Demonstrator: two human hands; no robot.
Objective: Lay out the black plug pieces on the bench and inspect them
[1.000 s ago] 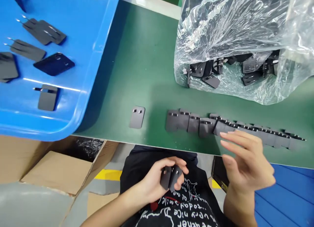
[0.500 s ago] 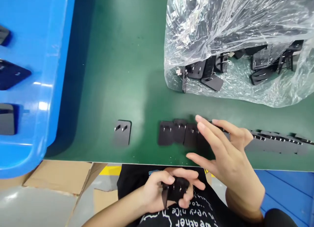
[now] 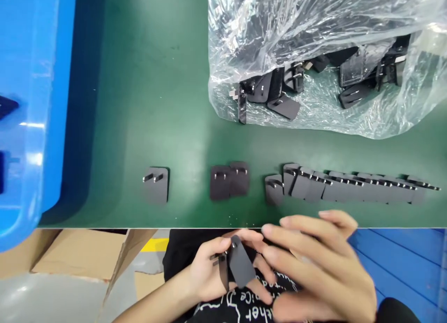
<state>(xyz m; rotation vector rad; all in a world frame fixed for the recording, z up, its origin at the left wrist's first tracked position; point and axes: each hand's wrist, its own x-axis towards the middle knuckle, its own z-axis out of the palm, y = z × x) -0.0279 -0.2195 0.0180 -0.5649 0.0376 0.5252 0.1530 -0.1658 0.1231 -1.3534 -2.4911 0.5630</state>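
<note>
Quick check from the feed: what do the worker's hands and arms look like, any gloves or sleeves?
Both are bare: no gloves, rings or watch visible on the left hand or right hand. The forearms show no sleeves. Under them is a black T-shirt with white printed lettering.

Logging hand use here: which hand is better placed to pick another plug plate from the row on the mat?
Probably the right hand: open, just below the row of plates. The left hand already grips plates.
</note>
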